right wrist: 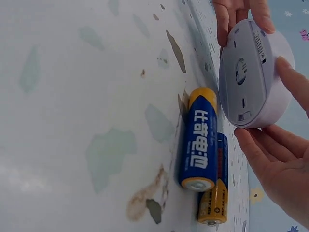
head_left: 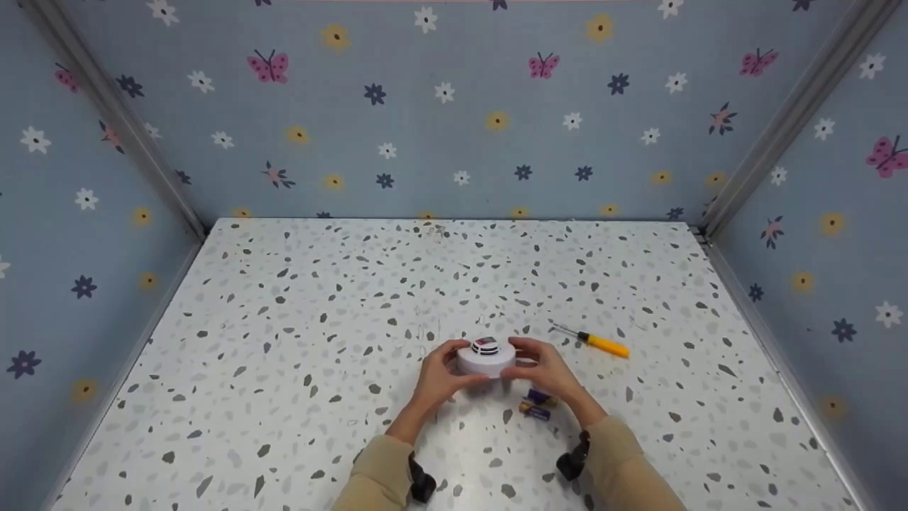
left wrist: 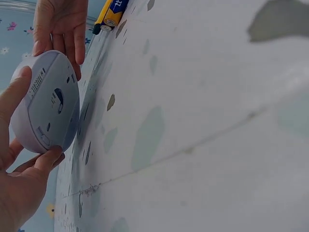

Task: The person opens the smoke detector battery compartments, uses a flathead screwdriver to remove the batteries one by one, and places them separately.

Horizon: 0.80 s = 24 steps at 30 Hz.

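Observation:
Between both hands is a round white smoke detector (head_left: 486,365), its vented dome facing up in the head view. My left hand (head_left: 438,377) grips its left side, thumb along the near edge and fingers round the far side. The right hand (head_left: 545,369) holds the opposite side in the same way. Both wrist views show the detector's flat underside (left wrist: 54,104), tilted off the table, with a round opening in the middle, small slots and a printed label. Two blue and yellow batteries (right wrist: 199,145) lie side by side on the table by the right hand.
A screwdriver (head_left: 604,345) with a yellow handle lies to the right of the hands, its tip pointing left and away. The speckled white table (head_left: 284,341) is bounded by flower-patterned panels (head_left: 454,113) at the back and both sides.

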Each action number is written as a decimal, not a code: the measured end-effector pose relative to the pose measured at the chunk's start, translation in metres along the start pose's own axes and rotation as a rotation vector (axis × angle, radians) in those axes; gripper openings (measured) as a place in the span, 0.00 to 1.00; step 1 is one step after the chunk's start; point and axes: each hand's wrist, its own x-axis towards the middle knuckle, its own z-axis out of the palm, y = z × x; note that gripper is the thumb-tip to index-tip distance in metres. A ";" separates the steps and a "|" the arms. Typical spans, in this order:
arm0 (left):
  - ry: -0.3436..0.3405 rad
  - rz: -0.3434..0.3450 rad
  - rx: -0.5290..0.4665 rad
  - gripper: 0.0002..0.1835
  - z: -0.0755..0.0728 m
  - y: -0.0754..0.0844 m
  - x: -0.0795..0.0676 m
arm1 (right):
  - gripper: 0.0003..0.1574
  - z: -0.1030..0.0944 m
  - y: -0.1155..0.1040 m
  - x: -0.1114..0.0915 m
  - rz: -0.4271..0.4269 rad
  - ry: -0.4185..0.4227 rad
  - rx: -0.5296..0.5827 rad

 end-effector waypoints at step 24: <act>0.049 0.010 0.211 0.43 0.006 -0.030 0.014 | 0.48 0.006 0.026 0.019 -0.016 0.045 -0.032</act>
